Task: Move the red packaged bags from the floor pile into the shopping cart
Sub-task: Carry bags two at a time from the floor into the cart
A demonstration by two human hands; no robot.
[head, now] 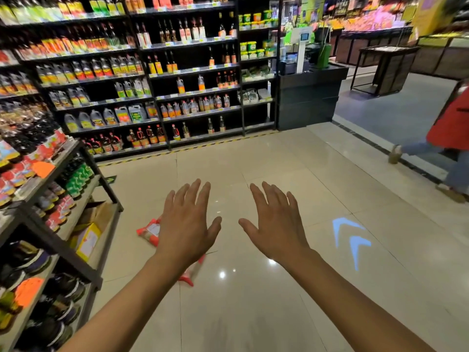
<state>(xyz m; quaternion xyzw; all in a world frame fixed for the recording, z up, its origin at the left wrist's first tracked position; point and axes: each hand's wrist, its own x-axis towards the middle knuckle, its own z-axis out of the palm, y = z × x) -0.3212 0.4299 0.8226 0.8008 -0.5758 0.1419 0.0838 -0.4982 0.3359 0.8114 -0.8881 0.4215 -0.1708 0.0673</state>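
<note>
I see left hand (186, 229) and right hand (276, 227) spread flat, holding nothing | bags (149, 231) on floor (253, 313) beneath left hand | cart out of view | my read: pickup not yet begun

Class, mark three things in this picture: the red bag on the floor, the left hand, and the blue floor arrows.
red bag (149, 231): head view, on its pale label panel.
left hand (186, 227): head view, middle of its back.
blue floor arrows (355, 250): head view, on the nearer chevron's arm.
</note>
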